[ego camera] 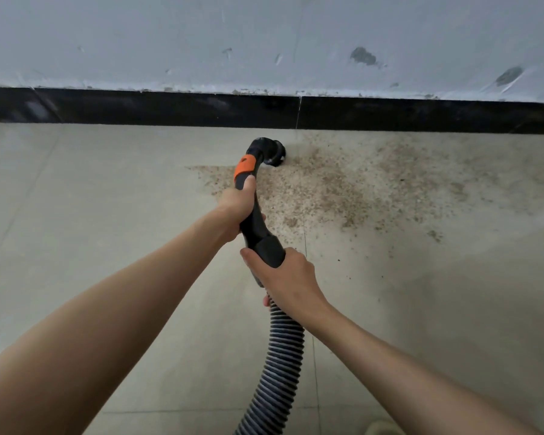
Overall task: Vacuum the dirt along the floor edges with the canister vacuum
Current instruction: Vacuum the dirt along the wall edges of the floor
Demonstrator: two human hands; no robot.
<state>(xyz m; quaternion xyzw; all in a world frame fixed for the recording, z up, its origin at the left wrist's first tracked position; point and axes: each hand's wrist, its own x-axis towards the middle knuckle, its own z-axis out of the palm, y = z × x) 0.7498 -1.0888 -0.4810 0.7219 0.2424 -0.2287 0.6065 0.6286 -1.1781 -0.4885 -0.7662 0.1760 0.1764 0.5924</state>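
A black vacuum handle [258, 227] with an orange slider [245, 167] curves forward to a round black nozzle [275, 155], which sits on the floor close to the black baseboard [390, 114]. My left hand [237, 207] grips the handle just below the orange part. My right hand [288, 277] grips the cuff where the ribbed grey hose [280, 365] joins. Brown gritty dirt [343, 183] spreads over the tiles to the right of the nozzle and along the wall. The canister itself is out of view.
Beige floor tiles [91, 199] stretch left of the nozzle with little dirt on them. A scuffed grey-white wall [264, 42] rises above the baseboard. The hose runs down out of the bottom edge, next to a pale object [380, 430] at the bottom.
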